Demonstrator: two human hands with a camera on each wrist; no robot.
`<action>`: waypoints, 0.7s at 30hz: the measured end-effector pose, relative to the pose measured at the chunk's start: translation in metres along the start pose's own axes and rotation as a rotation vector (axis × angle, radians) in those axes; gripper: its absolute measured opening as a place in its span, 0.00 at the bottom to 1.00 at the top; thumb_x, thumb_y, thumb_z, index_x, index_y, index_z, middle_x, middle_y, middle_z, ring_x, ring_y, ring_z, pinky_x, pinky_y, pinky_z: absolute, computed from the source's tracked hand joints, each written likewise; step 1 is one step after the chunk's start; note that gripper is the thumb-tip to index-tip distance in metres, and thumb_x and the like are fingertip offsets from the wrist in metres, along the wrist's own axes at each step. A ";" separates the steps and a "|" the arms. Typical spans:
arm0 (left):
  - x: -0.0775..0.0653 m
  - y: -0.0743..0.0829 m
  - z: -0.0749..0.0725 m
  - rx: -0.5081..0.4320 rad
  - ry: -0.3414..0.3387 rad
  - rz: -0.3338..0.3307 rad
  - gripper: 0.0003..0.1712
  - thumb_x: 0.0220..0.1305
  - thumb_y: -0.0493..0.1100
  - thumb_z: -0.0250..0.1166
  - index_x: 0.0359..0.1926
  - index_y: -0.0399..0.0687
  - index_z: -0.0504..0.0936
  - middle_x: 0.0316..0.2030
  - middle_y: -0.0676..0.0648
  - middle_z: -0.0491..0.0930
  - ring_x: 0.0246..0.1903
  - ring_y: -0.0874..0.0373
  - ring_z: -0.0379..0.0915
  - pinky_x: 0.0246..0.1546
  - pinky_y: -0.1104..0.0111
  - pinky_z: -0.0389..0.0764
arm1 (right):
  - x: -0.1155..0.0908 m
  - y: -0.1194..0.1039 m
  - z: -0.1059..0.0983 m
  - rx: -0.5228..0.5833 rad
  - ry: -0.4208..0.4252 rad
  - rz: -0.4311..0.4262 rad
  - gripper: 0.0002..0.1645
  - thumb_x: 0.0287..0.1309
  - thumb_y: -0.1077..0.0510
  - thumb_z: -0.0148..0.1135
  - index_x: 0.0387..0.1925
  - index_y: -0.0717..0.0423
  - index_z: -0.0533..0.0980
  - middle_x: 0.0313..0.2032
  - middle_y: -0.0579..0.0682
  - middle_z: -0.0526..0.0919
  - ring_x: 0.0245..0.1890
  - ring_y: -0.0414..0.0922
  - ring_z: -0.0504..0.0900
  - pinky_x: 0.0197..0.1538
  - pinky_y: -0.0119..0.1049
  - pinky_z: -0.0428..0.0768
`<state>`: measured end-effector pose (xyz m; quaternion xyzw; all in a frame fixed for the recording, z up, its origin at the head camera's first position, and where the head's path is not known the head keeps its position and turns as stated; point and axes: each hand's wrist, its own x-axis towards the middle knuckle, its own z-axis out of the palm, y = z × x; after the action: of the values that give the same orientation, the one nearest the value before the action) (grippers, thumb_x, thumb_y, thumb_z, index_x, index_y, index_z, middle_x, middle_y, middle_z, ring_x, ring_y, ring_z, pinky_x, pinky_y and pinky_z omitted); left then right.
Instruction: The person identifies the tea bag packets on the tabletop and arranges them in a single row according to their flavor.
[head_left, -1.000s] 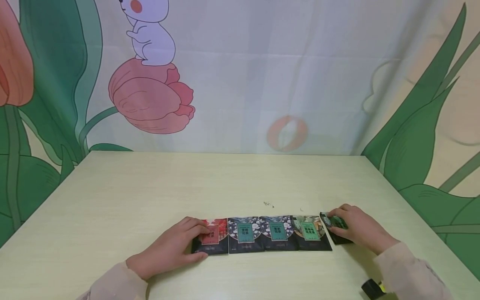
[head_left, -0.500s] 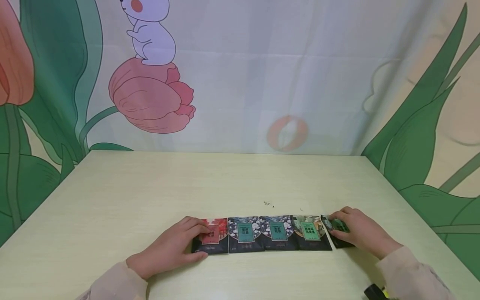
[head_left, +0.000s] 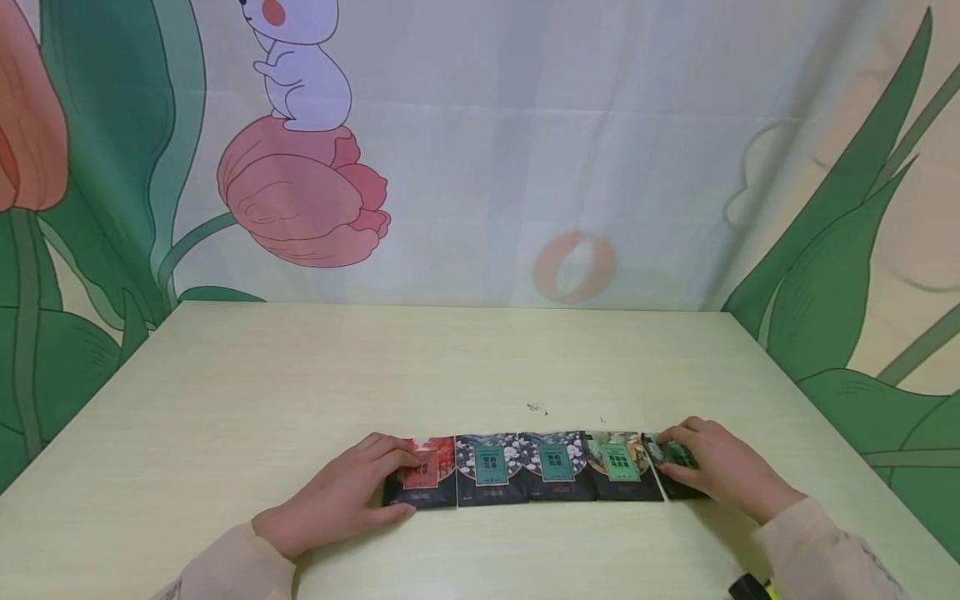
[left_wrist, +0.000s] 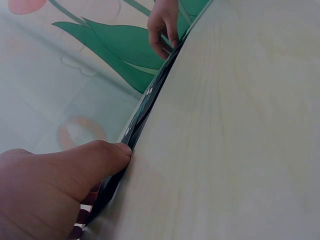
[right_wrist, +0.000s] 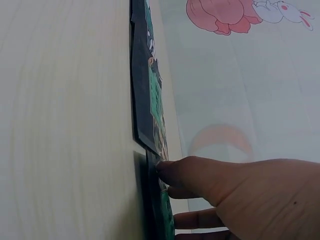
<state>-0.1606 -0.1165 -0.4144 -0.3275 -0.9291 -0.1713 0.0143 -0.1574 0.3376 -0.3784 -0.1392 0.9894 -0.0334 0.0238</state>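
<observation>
Four flat sachets lie side by side in a row on the table. Leftmost is a red-labelled sachet, with my left hand resting on it; the fingertips press its face and the thumb lies along its near edge. Two blue floral sachets and a light-green-labelled sachet follow rightwards. My right hand pinches a dark green sachet at the row's right end, beside the light-green-labelled one. In the right wrist view, the thumb sits on this sachet near its left edge; my hand hides its right part.
The pale table stretches out behind and in front of the row. Small dark marks show behind the sachets. A black and yellow object shows under the right sleeve. A printed cloth hangs behind the table.
My right hand has shifted the dark green sachet slightly towards me and straightened it, closer in line with the row. The black and yellow object moved with the right sleeve. My left hand has stayed put.
</observation>
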 end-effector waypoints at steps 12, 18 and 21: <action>0.001 0.001 -0.001 0.012 0.010 0.007 0.29 0.54 0.57 0.70 0.54 0.51 0.78 0.55 0.52 0.76 0.57 0.56 0.69 0.58 0.59 0.77 | -0.001 -0.001 -0.001 0.001 0.024 -0.004 0.21 0.55 0.48 0.67 0.46 0.55 0.79 0.43 0.53 0.80 0.44 0.54 0.79 0.49 0.52 0.80; 0.001 0.003 -0.002 0.017 0.002 0.001 0.29 0.55 0.57 0.69 0.55 0.50 0.78 0.56 0.51 0.75 0.57 0.56 0.69 0.58 0.59 0.77 | 0.000 0.001 -0.003 0.023 0.001 -0.007 0.22 0.55 0.46 0.66 0.46 0.56 0.79 0.43 0.54 0.80 0.44 0.54 0.80 0.48 0.52 0.80; 0.000 0.003 -0.002 0.024 0.001 0.006 0.30 0.55 0.57 0.70 0.55 0.49 0.78 0.56 0.50 0.76 0.57 0.55 0.69 0.58 0.59 0.77 | 0.001 0.002 -0.005 0.044 -0.025 0.002 0.24 0.56 0.44 0.65 0.47 0.56 0.79 0.44 0.55 0.80 0.44 0.55 0.80 0.48 0.52 0.80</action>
<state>-0.1587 -0.1146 -0.4113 -0.3303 -0.9300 -0.1602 0.0193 -0.1590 0.3395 -0.3741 -0.1378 0.9882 -0.0534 0.0393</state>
